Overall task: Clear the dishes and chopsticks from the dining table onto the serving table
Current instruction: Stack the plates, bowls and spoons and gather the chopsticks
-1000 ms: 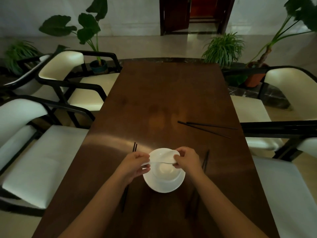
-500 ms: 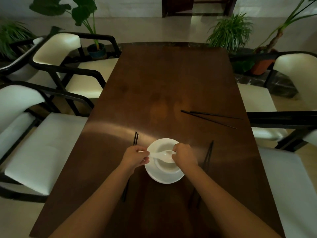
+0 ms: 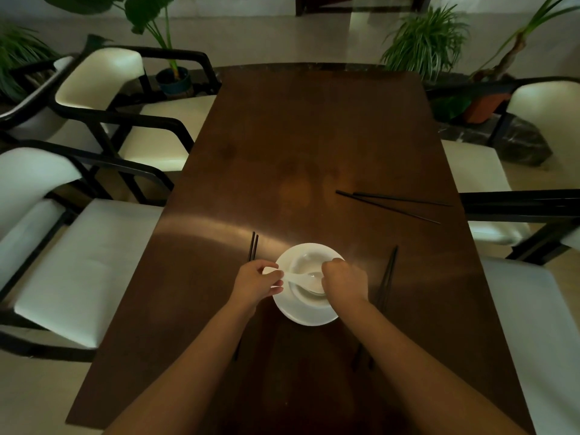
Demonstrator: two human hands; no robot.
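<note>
A white plate [image 3: 306, 313] with a white bowl [image 3: 309, 263] on it sits near the front of the brown dining table [image 3: 314, 136]. A white spoon [image 3: 298, 279] lies across the bowl. My left hand [image 3: 255, 284] pinches the spoon's handle at the plate's left rim. My right hand [image 3: 345, 281] is curled over the bowl's right rim, and its fingertips are hidden. Black chopsticks [image 3: 252, 248] lie to the left of the plate, partly under my left arm. A second pair [image 3: 389, 273] lies to the right. A third pair [image 3: 392, 204] lies further back on the right.
Cream-cushioned chairs with black frames line both sides, one [image 3: 78, 262] at the near left and one [image 3: 533, 309] at the near right. Potted plants [image 3: 426, 42] stand on the floor past the table's far end.
The spoon has come down from above the bowl to lie across it. Both hands stay on the dishes. The view has tilted down slightly.
</note>
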